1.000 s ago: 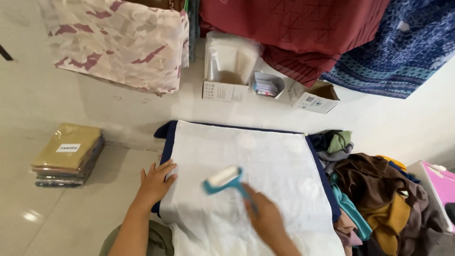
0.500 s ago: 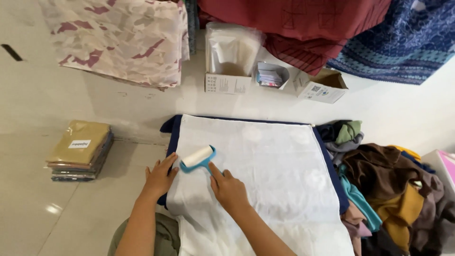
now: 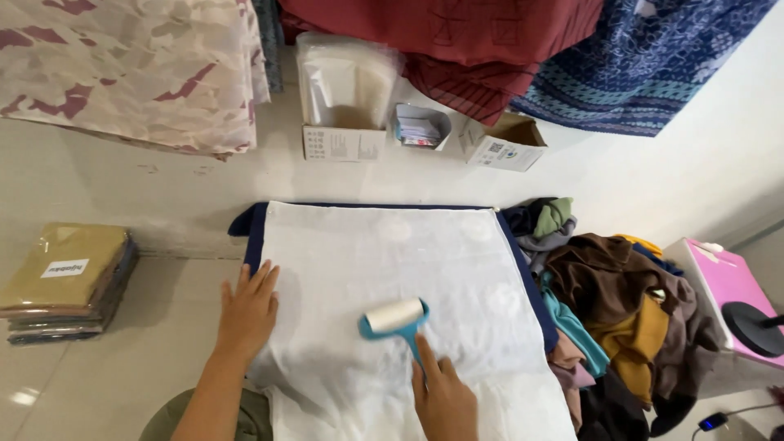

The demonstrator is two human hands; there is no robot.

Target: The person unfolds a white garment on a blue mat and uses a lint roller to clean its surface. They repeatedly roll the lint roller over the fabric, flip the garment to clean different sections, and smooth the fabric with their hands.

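**Lint roller on white cloth: contact and slip hazards**

Lint roller (image 3: 398, 318) lies on the white cloth (image 3: 392, 269), just below the cloth's centre, its pale drum at 12 o'clock from the right hand (image 3: 443, 400). The right hand is closed around the teal handle, forefinger extended along it toward the drum. The left hand (image 3: 247, 310) rests flat with fingers spread apart on the cloth's left margin, at 9 o'clock from the roller, gripping nothing.

The cloth covers a dark blue pad (image 3: 256, 237) whose border shows along the left, top and right edges.

Hazards, as judged from this position:
- Cloth bunching. Cause: the adhesive drum drags thin fabric if the flat hand lifts or slides.
- Wrinkles near the lower edge, where the cloth already folds. Cause: rolling across slack fabric.
- Stray fibres returning. Cause: the clothes pile (image 3: 629, 318) lies at 3 o'clock, touching the pad's right edge.
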